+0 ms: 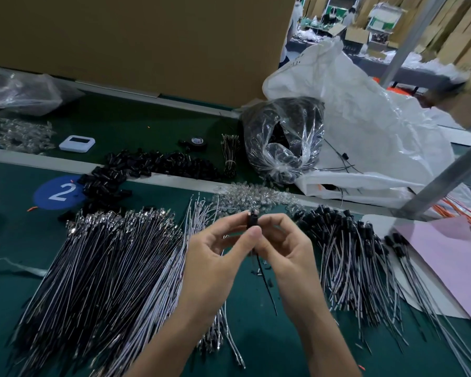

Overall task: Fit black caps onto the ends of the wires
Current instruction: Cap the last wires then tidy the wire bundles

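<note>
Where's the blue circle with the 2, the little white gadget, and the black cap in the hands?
blue circle (42,195), head view, blue part beside the digit.
white gadget (77,143), head view, middle of its top face.
black cap (252,219), head view, upper part of its dark body.

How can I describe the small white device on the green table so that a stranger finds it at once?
Start at the brown cardboard wall at the back and drop to the dark green strip below it. There, left of the roll of black tape and behind the loose black caps, lies the white device: the only flat white square with rounded corners and a dark screen.
</note>
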Tool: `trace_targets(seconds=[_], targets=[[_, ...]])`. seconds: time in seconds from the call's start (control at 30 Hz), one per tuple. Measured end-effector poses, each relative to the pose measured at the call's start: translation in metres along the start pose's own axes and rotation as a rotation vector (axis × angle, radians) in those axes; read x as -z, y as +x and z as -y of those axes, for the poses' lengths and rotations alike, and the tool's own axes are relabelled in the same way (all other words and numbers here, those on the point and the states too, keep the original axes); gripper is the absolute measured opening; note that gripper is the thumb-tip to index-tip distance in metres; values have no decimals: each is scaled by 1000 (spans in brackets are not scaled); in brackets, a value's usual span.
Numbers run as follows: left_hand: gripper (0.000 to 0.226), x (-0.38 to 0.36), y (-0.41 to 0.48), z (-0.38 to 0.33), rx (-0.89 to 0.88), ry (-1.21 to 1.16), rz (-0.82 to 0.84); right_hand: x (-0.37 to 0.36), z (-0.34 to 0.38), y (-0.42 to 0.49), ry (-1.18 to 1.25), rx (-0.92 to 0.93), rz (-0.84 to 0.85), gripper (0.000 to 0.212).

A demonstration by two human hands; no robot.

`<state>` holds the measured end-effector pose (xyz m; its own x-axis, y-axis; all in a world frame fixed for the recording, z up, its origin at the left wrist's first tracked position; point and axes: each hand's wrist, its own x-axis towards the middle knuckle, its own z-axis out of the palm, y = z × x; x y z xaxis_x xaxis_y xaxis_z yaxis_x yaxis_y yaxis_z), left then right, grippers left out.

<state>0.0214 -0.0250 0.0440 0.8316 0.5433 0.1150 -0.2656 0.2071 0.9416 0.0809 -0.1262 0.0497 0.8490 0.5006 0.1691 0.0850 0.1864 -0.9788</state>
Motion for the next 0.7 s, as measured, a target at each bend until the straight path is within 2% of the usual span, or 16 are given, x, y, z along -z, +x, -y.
trace_targets(seconds=[0.13, 0.3, 0.43, 0.53, 0.7], targets=[[28, 1, 5, -2, 22, -92, -79, -1, -1, -1, -6, 0, -4, 18], [23, 3, 6, -7, 18, -183, -54, 3, -1, -1, -65, -84, 74, 19], [28, 4, 5, -9, 16, -184, 10, 2, 0, -3, 30, -106, 85, 15], [27, 3, 4, -10, 30, -188, 53, -1, 1, -5, 11, -47, 43, 16], [23, 3, 4, -9, 23, -192, 60, -4, -2, -7, -192, 120, -65, 14]])
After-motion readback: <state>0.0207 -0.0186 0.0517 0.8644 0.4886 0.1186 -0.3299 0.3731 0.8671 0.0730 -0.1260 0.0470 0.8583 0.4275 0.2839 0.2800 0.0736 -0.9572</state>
